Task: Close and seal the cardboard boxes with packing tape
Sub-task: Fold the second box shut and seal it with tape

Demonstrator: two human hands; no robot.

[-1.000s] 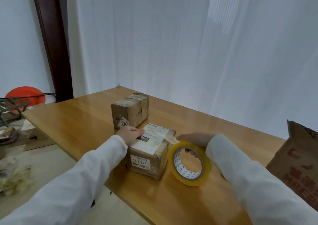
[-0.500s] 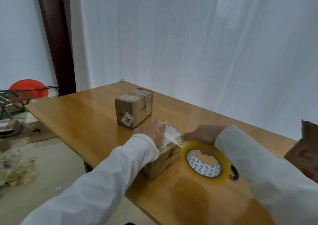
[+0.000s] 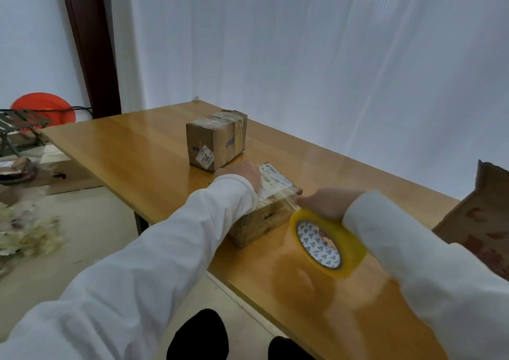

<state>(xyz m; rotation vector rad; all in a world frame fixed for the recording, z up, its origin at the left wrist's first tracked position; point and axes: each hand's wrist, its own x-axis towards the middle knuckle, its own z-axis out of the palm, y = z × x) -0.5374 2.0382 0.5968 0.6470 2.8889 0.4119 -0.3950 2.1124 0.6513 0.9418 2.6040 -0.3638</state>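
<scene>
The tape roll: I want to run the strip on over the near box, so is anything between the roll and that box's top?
Nothing visible blocks it. The tape roll, held by the right hand, already has a strip stretched to the near box. The left hand rests on the box's far side, off that path.

light: soft, even daylight through the white curtain (image 3: 330,65) at far right | glare: pale sheen along the wooden table (image 3: 132,150), soft reflections near | shadows: faint | blur: slight motion smear at near left floor | distortion: wide-angle bending at edges
</scene>
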